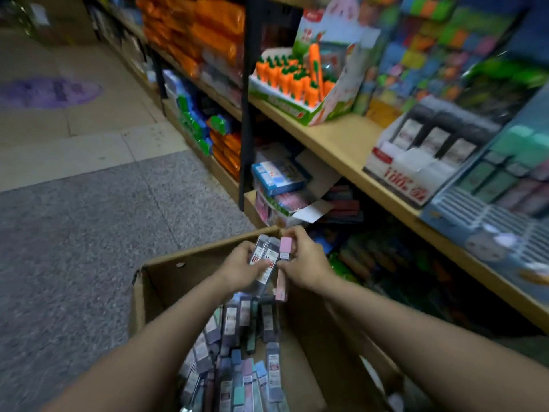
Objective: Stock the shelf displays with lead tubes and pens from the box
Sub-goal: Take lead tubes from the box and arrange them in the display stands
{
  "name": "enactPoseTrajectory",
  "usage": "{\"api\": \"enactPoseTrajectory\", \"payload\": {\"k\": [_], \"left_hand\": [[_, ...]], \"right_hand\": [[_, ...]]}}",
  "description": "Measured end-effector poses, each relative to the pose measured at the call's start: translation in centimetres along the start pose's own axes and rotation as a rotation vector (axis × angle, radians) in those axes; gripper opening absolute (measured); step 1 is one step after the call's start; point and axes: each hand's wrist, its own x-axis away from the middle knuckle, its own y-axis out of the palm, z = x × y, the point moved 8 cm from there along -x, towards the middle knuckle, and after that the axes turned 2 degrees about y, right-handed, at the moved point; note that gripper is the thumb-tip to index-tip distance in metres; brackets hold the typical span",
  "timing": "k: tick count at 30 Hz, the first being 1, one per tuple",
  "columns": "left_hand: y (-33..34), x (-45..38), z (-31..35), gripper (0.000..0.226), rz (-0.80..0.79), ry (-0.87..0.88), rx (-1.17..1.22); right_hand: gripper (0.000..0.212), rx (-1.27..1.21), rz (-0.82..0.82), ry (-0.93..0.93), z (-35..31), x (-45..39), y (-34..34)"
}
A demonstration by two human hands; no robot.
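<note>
Gathering a handful from the open brown cardboard box (154, 281), low in the near centre of the scene. Left hand (240, 270) curled around a small fan of slim grey-black lead tubes with white labels (265, 257), held above the box's far end. Right hand (303, 263) pinching a pale pink-capped tube (283, 269) against the right edge of that bunch, fingertips at its top and thumb lower down. Many more loose tubes in grey, pink, teal and blue (243, 361) lying jumbled in the near part of the box; too blurred to separate pens from lead tubes.

Judged as the collecting step: stock in hand, nothing yet placed. Likely destination on the right, on the light wooden shelf (335, 138): a white tiered cardboard display with red print (407, 176) holding a few dark tubes in its back rows, its front pockets apparently bare. Just beyond it on the right, a blue tiered display of pastel tubes (487, 203), a fair match for the pink one. Farther left, an orange carrot-shaped pen display (297, 81).

Next move calls for squaring the bunch, lifting up and right, then slotting tubes upright into matching pockets, sorted by colour
</note>
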Motion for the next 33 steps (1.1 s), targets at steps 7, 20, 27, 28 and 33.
{"api": "enactPoseTrajectory", "payload": {"k": [7,20,27,28,33], "left_hand": [[2.8,1.7,14.1,0.009,-0.122,0.245,0.154],[8.1,4.7,22.2,0.008,-0.244,0.339,0.506],[10.7,4.5,22.8,0.015,-0.321,0.319,0.548],[11.2,4.5,22.8,0.016,-0.332,0.324,0.533],[13.4,4.7,23.1,0.014,-0.382,0.336,0.498]], "right_hand": [[0.048,-0.007,0.251,-0.124,-5.3,2.8,-14.7],[0.036,-0.103,0.5,-0.134,-6.2,10.2,-30.6],[0.037,0.174,0.728,-0.048,-2.7,14.2,-38.9],[0.038,0.236,0.74,-0.041,-2.4,14.5,-39.1],[0.036,0.395,0.738,-0.042,-0.8,14.0,-38.4]]}}
